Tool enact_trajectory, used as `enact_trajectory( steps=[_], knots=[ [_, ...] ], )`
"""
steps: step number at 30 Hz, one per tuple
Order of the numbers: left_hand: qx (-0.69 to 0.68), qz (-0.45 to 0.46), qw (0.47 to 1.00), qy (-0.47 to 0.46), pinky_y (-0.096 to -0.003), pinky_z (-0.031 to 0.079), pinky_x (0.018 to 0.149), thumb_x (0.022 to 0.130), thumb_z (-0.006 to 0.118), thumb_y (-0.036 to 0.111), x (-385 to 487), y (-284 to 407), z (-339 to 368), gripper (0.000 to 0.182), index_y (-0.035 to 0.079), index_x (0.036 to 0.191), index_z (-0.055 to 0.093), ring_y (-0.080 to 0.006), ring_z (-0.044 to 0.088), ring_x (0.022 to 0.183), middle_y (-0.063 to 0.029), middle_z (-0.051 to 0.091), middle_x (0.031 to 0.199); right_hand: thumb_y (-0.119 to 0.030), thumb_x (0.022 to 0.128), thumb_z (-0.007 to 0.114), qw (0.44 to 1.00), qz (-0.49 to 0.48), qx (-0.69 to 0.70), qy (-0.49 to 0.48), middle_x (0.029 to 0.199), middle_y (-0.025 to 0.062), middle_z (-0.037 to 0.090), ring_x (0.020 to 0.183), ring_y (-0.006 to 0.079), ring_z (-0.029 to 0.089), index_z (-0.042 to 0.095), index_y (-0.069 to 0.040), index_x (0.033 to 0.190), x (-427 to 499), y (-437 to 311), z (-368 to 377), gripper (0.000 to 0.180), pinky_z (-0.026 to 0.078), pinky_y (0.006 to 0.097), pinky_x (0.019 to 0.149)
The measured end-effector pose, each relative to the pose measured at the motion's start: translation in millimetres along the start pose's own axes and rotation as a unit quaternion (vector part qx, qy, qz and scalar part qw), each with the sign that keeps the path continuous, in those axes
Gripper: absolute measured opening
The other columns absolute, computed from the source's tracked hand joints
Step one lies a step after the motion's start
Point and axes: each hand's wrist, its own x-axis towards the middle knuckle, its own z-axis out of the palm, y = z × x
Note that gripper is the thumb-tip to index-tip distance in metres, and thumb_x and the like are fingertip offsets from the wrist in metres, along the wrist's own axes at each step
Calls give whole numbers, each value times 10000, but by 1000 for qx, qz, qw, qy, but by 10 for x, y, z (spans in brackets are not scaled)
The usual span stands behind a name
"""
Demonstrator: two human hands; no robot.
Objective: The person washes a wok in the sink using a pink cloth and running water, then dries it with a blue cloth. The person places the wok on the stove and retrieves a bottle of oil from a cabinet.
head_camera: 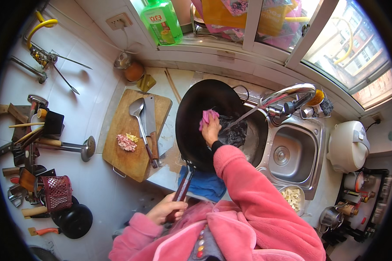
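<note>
A large black wok (pixel 192 98) rests tilted over the left basin of the steel sink, its wall under a running stream from the chrome faucet (pixel 289 93). My left hand (pixel 168 208) grips the wok's dark reddish handle (pixel 182 189). Inside the wok, my right hand (pixel 211 129) presses a pink cloth (pixel 206 118) against the surface, with water pooled just right of it. A wooden cutting board (pixel 117 120) lies left of the wok; it bears a metal spatula (pixel 137 106), a cleaver (pixel 149 114), chopped pinkish meat (pixel 126 143) and minced yellowish bits.
The right sink basin (pixel 289 156) adjoins the wok. Below it is a bowl of pale cubes (pixel 293 199). A white rice cooker (pixel 348 146) stands right. A blue cloth (pixel 205 184) lies under the wok's near edge. Utensils hang on the left wall; green detergent (pixel 161 23) stands at the window.
</note>
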Motion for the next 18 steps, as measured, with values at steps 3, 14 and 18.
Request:
enact_trajectory(
  steps=[3, 14, 18],
  knots=[
    [-3, 0, 1000, 2, -252, 388, 455, 864, 654, 17, -7, -11, -17, 227, 88, 945, 454, -96, 463, 491, -24, 503, 685, -97, 808, 625, 997, -40, 59, -17, 1395, 243, 487, 1213, 443, 486, 568, -60, 1357, 66, -349, 3, 553, 380, 459, 1049],
    [-20, -22, 1000, -4, -261, 383, 454, 873, 644, -1, 13, 38, -95, 232, 98, 958, 452, -92, 453, 506, -26, 508, 724, -35, 831, 599, 847, -151, 154, -486, 1421, 230, 523, 1331, 355, 480, 587, -102, 1372, -753, -108, -1230, 545, 363, 409, 1108],
    [-16, -22, 1000, 0, -259, 374, 450, 864, 645, 1, 6, 76, -60, 229, 97, 950, 456, -93, 451, 501, -28, 516, 731, -87, 752, 729, 859, -187, 26, -475, 1318, 179, 610, 1242, 378, 533, 693, -173, 1244, -566, 379, -1559, 500, 392, 455, 1060]
  ],
)
